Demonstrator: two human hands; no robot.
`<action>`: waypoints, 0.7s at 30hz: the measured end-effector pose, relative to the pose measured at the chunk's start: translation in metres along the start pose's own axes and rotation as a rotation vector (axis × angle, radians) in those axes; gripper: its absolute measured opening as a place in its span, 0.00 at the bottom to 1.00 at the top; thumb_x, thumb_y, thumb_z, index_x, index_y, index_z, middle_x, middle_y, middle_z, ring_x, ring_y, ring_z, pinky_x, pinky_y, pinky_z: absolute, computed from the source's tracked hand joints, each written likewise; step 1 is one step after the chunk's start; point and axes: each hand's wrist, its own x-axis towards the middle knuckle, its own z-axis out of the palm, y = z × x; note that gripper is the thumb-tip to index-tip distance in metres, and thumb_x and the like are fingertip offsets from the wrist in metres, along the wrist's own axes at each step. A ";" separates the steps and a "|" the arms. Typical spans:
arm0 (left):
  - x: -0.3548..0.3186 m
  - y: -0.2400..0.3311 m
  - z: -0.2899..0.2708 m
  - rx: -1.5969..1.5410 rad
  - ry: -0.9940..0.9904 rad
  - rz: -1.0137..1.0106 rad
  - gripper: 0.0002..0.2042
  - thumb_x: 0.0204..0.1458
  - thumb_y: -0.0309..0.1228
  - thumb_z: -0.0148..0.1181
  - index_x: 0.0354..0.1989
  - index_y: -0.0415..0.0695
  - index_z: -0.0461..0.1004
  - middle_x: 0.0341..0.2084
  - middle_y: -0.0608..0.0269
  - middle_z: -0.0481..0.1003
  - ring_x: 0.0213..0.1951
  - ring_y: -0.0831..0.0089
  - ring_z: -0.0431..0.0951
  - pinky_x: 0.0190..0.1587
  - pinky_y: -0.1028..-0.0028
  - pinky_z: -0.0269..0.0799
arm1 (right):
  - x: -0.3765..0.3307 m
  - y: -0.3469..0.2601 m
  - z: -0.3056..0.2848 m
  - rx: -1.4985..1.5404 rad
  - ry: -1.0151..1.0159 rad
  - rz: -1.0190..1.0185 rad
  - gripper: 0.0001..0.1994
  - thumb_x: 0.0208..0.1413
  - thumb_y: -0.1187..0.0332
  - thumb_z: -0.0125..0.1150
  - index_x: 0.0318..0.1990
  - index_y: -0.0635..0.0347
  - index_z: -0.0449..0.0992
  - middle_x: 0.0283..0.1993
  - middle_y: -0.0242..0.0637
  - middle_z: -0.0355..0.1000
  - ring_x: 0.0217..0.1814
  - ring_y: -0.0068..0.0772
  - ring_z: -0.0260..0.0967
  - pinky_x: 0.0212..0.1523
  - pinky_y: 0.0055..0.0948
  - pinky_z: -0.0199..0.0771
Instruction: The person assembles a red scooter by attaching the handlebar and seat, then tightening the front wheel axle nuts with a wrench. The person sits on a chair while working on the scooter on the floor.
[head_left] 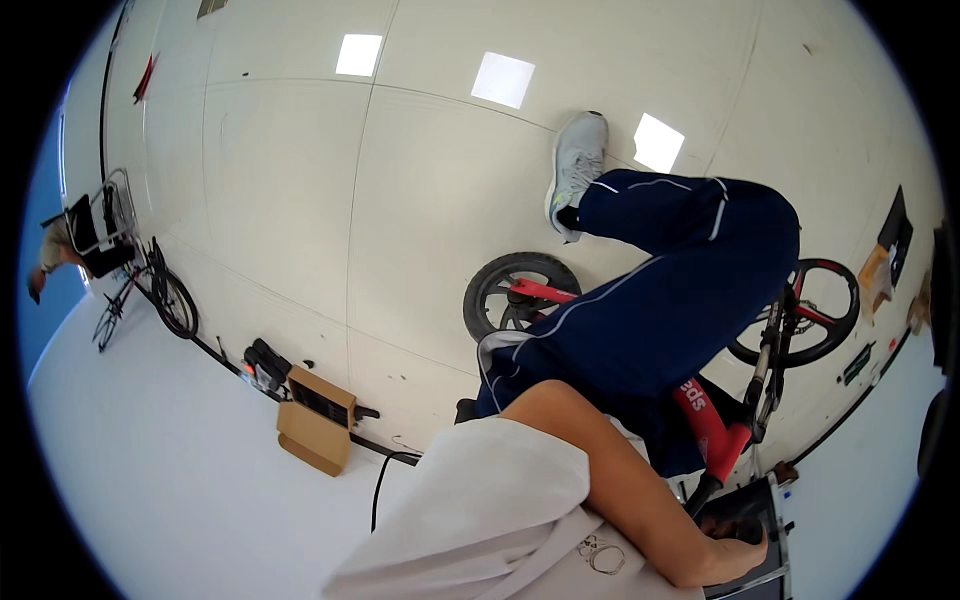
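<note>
At the lower right, my left hand (738, 558) reaches out from a white sleeve, its fingers curled at a dark rounded thing (745, 528) that I cannot make out. Just up and left of the hand is a bike (728, 455) with a red frame, partly hidden behind my leg in navy trousers (640, 330). One of its wheels, with a thick black tyre (474, 296), shows left of the leg; the other, with red spokes (825, 312), shows to the right. My right hand is out of view.
A dark panel with a silver frame (775, 500) stands beside my hand. Along the wall are an open cardboard box (315, 455), black items (268, 362) and another bicycle (172, 295). A person (52, 255) is by a chair (110, 225) at far left. Cardboard (876, 275) lies far right.
</note>
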 end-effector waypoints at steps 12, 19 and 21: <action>0.003 0.006 -0.003 0.038 -0.047 0.040 0.05 0.33 0.32 0.64 0.20 0.49 0.76 0.16 0.68 0.69 0.27 0.68 0.69 0.41 0.58 0.71 | 0.014 -0.003 -0.020 0.057 -0.026 -0.009 0.13 0.46 0.68 0.66 0.21 0.59 0.65 0.20 0.34 0.61 0.22 0.34 0.59 0.24 0.34 0.56; -0.002 0.006 -0.005 0.043 -0.049 0.056 0.05 0.33 0.32 0.65 0.20 0.50 0.76 0.17 0.69 0.68 0.29 0.68 0.69 0.44 0.58 0.71 | 0.015 -0.010 -0.026 0.111 -0.028 -0.013 0.12 0.48 0.70 0.65 0.23 0.60 0.66 0.22 0.32 0.62 0.23 0.30 0.59 0.24 0.31 0.58; 0.001 0.004 -0.004 0.032 -0.052 0.056 0.05 0.34 0.32 0.65 0.21 0.51 0.76 0.17 0.69 0.68 0.29 0.68 0.69 0.44 0.58 0.70 | 0.016 -0.009 -0.027 0.125 -0.039 -0.002 0.12 0.49 0.70 0.65 0.23 0.60 0.66 0.23 0.32 0.62 0.23 0.29 0.59 0.24 0.30 0.58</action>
